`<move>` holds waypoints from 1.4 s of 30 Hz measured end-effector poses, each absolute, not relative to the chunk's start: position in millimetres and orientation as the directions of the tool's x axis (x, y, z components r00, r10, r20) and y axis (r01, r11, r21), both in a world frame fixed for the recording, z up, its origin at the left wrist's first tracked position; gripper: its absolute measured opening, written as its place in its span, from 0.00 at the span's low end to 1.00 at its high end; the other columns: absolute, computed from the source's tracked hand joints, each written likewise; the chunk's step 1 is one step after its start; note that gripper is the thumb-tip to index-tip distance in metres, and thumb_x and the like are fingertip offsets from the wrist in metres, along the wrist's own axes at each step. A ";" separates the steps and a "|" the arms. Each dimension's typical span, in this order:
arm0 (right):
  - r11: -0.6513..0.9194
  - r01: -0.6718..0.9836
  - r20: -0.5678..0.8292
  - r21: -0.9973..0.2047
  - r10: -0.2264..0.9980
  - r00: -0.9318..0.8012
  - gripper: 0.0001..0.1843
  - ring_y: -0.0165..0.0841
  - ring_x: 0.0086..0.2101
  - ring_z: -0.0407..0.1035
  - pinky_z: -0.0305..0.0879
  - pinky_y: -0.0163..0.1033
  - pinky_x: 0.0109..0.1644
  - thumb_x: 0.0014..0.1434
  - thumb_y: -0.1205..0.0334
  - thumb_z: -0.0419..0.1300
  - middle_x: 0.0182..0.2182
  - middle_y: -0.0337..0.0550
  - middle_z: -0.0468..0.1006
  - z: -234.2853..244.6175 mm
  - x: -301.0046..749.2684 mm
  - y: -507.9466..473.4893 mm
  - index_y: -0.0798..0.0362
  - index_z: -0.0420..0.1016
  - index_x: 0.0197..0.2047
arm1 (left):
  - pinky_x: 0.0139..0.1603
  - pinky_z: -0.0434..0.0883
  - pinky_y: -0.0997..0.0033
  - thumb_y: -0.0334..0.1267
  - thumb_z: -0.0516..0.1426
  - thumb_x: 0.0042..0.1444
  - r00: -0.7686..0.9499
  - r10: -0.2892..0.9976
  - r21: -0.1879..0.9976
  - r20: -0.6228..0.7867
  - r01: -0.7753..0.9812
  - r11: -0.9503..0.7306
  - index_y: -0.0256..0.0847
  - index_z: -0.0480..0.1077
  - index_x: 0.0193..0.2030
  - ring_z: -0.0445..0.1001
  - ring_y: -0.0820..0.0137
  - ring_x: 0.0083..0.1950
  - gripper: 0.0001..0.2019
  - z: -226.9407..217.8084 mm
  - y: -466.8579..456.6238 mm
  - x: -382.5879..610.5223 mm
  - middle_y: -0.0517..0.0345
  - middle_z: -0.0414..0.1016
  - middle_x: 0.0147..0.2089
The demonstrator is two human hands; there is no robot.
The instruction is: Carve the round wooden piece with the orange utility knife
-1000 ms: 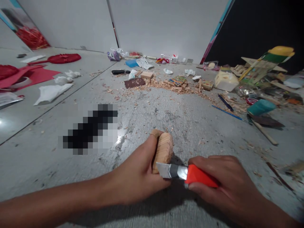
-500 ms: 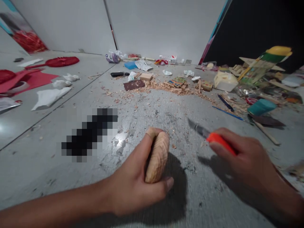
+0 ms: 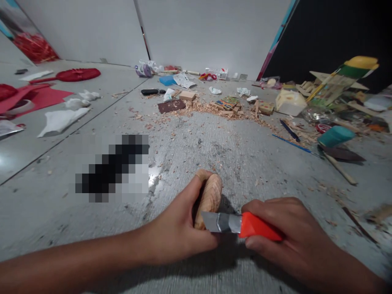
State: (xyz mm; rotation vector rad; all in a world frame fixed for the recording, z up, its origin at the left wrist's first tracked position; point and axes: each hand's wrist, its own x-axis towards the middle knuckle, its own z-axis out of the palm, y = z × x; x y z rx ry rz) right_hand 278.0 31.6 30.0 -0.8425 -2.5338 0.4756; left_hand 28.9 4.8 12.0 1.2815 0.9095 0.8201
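In the head view, a rounded piece of carved wood [image 3: 212, 195] with a faceted, pale surface stands upright from the grip of my left hand [image 3: 177, 226]. Fingers and thumb wrap round it, hiding its far side. My right hand [image 3: 290, 232] is closed on a utility knife [image 3: 260, 226] with an orange handle. Its wide blade points left and overlaps the lower end of the wood, close to my left thumb; whether the edge touches the wood I cannot tell.
Wood shavings [image 3: 202, 109] lie in an arc ahead with wood blocks and a brown sandpaper sheet [image 3: 171, 106]. To the right are a teal object [image 3: 336, 136], a blue thin stick [image 3: 290, 143] and a cluttered heap. Left are white tissue [image 3: 63, 121], red cloth and a blurred-out dark patch [image 3: 112, 167].
My right hand has brought the knife left and down, so its blade now lies over the wood's lower end. My left hand has shifted slightly and still holds the wood.
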 end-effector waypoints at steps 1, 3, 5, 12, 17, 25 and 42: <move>0.760 0.482 0.288 -0.436 0.625 -0.726 0.35 0.28 0.22 0.73 0.61 0.38 0.28 0.84 0.39 0.44 0.23 0.35 0.78 29.9 277.8 31.1 0.49 0.75 0.32 | 0.38 0.64 0.70 0.29 0.66 0.53 0.411 0.906 0.995 -0.098 0.010 0.103 0.44 0.62 0.52 0.61 0.72 0.39 0.24 12.4 4.7 29.1 0.66 0.62 0.41; 0.772 0.473 0.294 -0.425 0.612 -0.734 0.34 0.27 0.22 0.71 0.59 0.37 0.27 0.84 0.40 0.45 0.22 0.33 0.76 30.1 277.7 30.5 0.49 0.74 0.32 | 0.37 0.64 0.71 0.29 0.65 0.52 0.372 0.924 0.996 -0.086 0.049 0.073 0.44 0.62 0.52 0.61 0.72 0.38 0.24 13.9 4.4 29.6 0.66 0.62 0.40; 0.789 0.463 0.313 -0.404 0.595 -0.740 0.31 0.26 0.21 0.69 0.58 0.37 0.26 0.84 0.42 0.48 0.22 0.31 0.74 29.8 278.3 30.5 0.49 0.74 0.33 | 0.36 0.64 0.71 0.29 0.64 0.51 0.334 0.940 0.996 -0.062 0.083 0.036 0.44 0.62 0.52 0.61 0.72 0.38 0.24 16.1 4.1 30.0 0.66 0.61 0.39; 0.839 0.485 0.461 -0.246 0.541 -0.703 0.31 0.26 0.19 0.65 0.54 0.39 0.25 0.84 0.41 0.48 0.19 0.30 0.69 28.3 282.9 35.3 0.49 0.71 0.31 | 0.34 0.64 0.72 0.28 0.61 0.49 0.273 0.962 0.985 -0.032 0.171 -0.016 0.44 0.62 0.51 0.63 0.72 0.36 0.23 24.9 1.6 32.6 0.67 0.62 0.38; 0.843 0.483 0.476 -0.236 0.534 -0.699 0.32 0.27 0.19 0.66 0.54 0.39 0.25 0.84 0.41 0.47 0.20 0.32 0.73 28.8 282.5 40.2 0.49 0.72 0.32 | 0.33 0.63 0.73 0.30 0.61 0.48 0.223 0.974 0.985 -0.035 0.172 -0.004 0.44 0.62 0.51 0.61 0.72 0.35 0.23 22.1 -0.1 34.4 0.68 0.61 0.37; 0.784 0.524 0.383 -0.332 0.620 -0.685 0.32 0.31 0.23 0.70 0.56 0.42 0.29 0.82 0.40 0.49 0.24 0.38 0.78 21.5 284.0 38.7 0.49 0.75 0.32 | 0.34 0.63 0.72 0.32 0.63 0.54 0.268 0.963 0.996 -0.026 0.093 0.001 0.46 0.60 0.47 0.63 0.72 0.35 0.18 10.9 0.8 32.5 0.67 0.63 0.37; 0.709 0.666 0.435 -0.233 0.688 -0.581 0.29 0.33 0.21 0.69 0.55 0.40 0.27 0.80 0.37 0.53 0.22 0.38 0.78 25.6 315.1 65.5 0.47 0.79 0.36 | 0.40 0.64 0.64 0.39 0.66 0.51 0.262 0.964 0.977 0.051 0.189 -0.103 0.48 0.66 0.51 0.65 0.64 0.42 0.22 11.1 -8.7 16.8 0.60 0.66 0.42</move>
